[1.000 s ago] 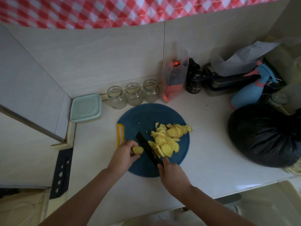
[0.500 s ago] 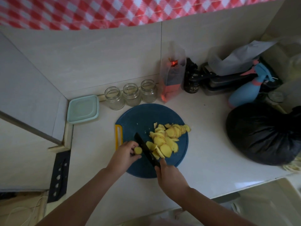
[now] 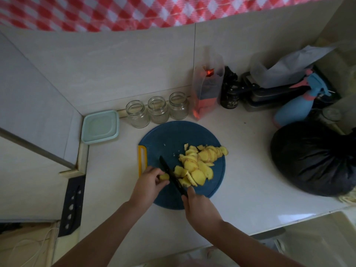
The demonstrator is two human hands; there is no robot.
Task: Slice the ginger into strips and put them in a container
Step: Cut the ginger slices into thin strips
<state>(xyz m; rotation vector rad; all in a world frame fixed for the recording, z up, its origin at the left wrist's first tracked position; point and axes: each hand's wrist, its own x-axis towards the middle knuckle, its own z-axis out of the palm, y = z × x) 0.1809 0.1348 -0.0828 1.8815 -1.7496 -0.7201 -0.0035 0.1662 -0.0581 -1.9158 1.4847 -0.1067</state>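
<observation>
Ginger slices lie heaped on the blue cutting board — rounds, not strips yet, we judge. Our left hand pinches the last nub while our right hand grips the black knife against it. The green container sits lidded on the tabletop, well apart — filling it remains.

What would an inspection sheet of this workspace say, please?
Surface: pale counter with a round blue board on it.
Job's things: ginger slices piled on the board; knife blade beside the ginger stub; teal container and three jars behind the board.
Clutter: black bag, spray bottle and pouch at right.
Hands: left hand holds the ginger stub; right hand grips the knife.
Cables: pale cord, lower left.
Surroundings: tiled wall, checked cloth above.
</observation>
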